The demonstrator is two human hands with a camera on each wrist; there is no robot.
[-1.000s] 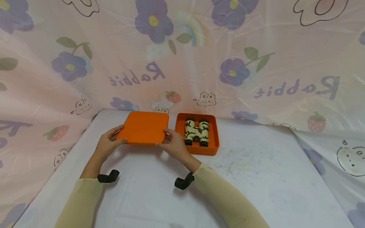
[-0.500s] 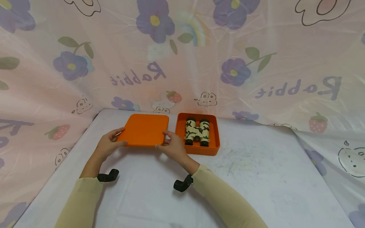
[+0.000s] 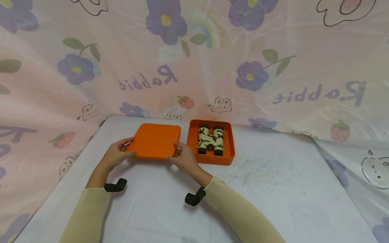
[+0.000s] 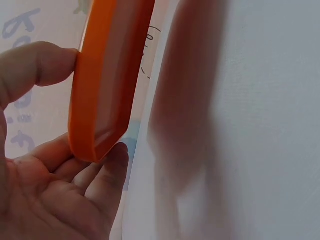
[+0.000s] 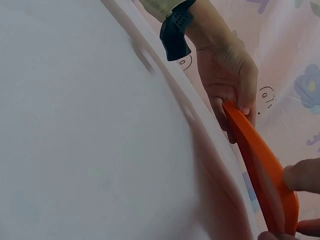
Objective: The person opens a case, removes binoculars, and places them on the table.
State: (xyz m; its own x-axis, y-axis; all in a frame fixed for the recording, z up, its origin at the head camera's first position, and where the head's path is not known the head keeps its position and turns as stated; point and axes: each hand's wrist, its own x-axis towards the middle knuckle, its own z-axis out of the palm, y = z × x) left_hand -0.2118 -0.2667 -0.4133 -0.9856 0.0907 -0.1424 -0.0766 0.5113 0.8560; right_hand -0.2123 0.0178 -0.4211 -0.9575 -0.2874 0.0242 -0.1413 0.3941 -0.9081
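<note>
An orange lid (image 3: 155, 141), square with rounded corners, is held between both hands, its flat top facing up. My left hand (image 3: 114, 155) grips its left edge, thumb at the near corner. In the left wrist view the left thumb (image 4: 52, 64) presses the lid's rim (image 4: 90, 100) while the other fingers lie beneath. At the opposite edge my right hand (image 3: 186, 158) pinches the near right corner. The wrist views show the lid's hollow underside hovering over the white surface. Just right of the right hand stands an orange box (image 3: 231, 148) with camouflage binoculars (image 3: 210, 139) inside.
The white-covered table (image 3: 267, 202) carries faint dark smudges right of the box. A printed curtain (image 3: 200, 67) with flowers and rabbits hangs behind the table and along its sides. Each wrist wears a black camera mount (image 3: 116, 185).
Both hands have brought the lid slightly down and toward the person. Box and binoculars stay in place; the head view shifts a little.
</note>
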